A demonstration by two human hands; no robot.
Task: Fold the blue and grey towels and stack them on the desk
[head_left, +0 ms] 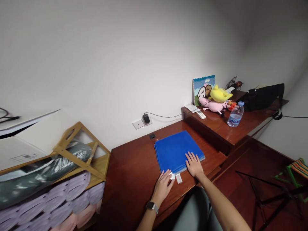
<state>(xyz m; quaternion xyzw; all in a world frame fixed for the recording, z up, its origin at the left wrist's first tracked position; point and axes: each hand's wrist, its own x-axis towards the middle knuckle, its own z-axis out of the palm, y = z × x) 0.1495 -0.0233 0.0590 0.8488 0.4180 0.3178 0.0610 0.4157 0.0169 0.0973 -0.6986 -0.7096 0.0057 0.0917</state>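
A folded blue cloth lies flat on the brown wooden desk, its layers showing at the left and near edges. My right hand rests palm down on its near right part, fingers spread. At the near left corner, my left hand, with a watch on the wrist, lies with fingers stretched out and touching the edge. Two small white tags stick out from the near edge; the right tag lies on the desk between my hands. What is under my left fingertips is partly hidden.
Right of the desk, a raised surface bears a water bottle, plush toys, a remote and a black bag. A wooden shelf stands at left. A plugged-in adapter is on the wall.
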